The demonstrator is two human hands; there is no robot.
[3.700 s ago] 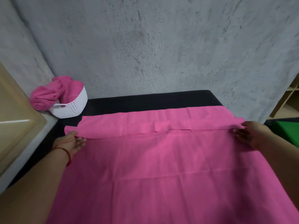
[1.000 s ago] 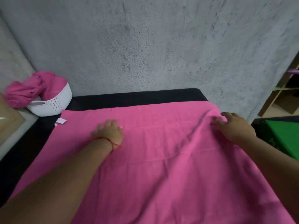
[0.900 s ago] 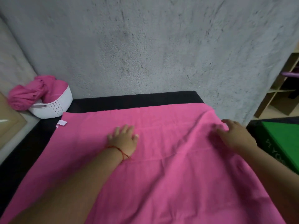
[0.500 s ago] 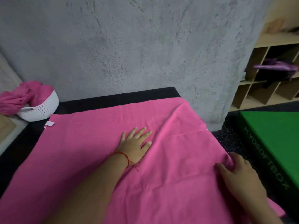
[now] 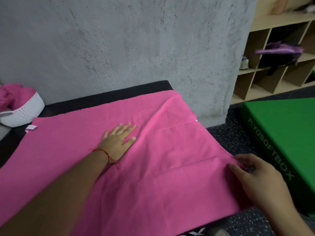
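Nearest: right hand [image 5: 255, 179] at the right-hand edge of the pink cloth [image 5: 170, 167], thumb on top and fingers curled past the edge, so it appears to pinch that edge; the underside of the grip is hidden. Left hand [image 5: 117, 140] lies flat and spread, palm down, near the middle of the cloth and pins it; a red thread [image 5: 104, 153] circles the wrist. The cloth lies spread over the black table [image 5: 102, 99], its near right part overhanging the table's side. Most of it is flat, but a raised ridge runs from the far right corner toward the left hand. Whether the cloth is already doubled cannot be told. Judgement: folding is at an early stage. Spreading is mostly done; left to do are smoothing that ridge and the folds themselves, probably starting from the pinched edge. A small white label [image 5: 31, 128] shows at the far left corner. Containers: a white basket [image 5: 25, 111] beyond that corner holds a heap of pink fabric [image 5: 12, 94] above its rim. To the right, a closed green box [image 5: 281, 130] sits on the floor, contents unseen. Farthest, a wooden cubby shelf [image 5: 272, 19] holds a purple item [image 5: 279, 49] and a pale shoe [image 5: 244, 63].
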